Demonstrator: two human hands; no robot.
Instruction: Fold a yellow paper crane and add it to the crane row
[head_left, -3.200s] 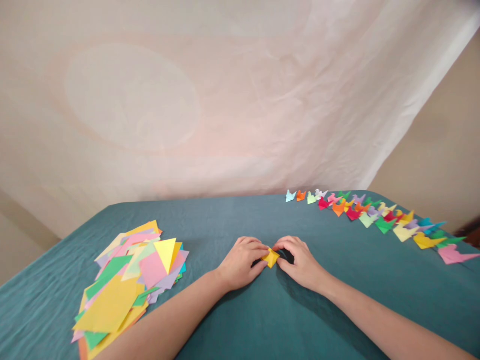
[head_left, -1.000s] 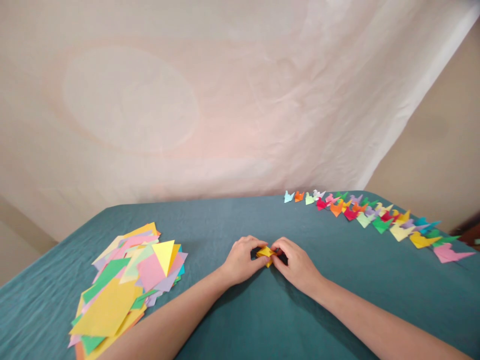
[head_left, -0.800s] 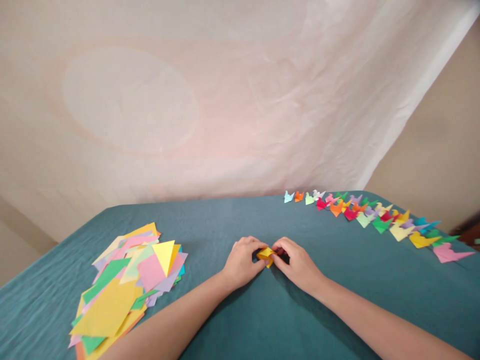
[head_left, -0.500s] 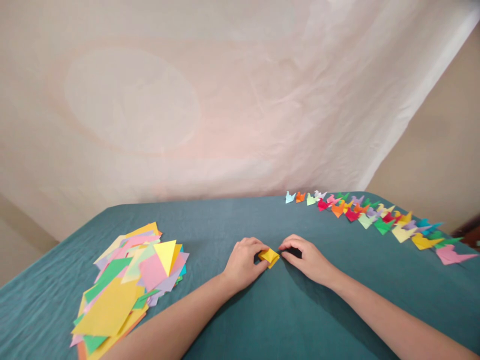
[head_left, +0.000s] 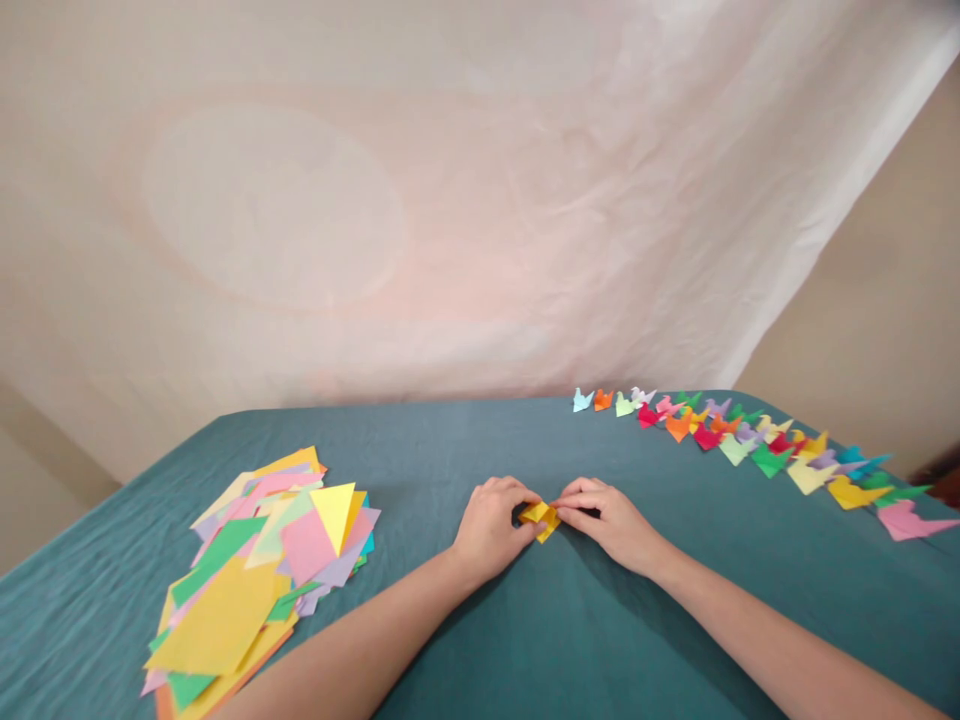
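Observation:
A small folded yellow paper (head_left: 540, 518) lies on the teal tablecloth (head_left: 540, 640) in the middle of the table. My left hand (head_left: 491, 525) pinches its left side with curled fingers. My right hand (head_left: 611, 520) has its fingertips pressed on the paper's right edge, fingers closed together. Both forearms rest low over the cloth.
A loose pile of coloured paper squares (head_left: 259, 560) lies at the left. A row of several small folded paper figures (head_left: 750, 445) runs along the table's far right edge. A pale draped sheet (head_left: 450, 200) hangs behind the table.
My right hand drew away from the yellow paper half a second ago and has come back onto its right edge. My left hand has kept its hold throughout.

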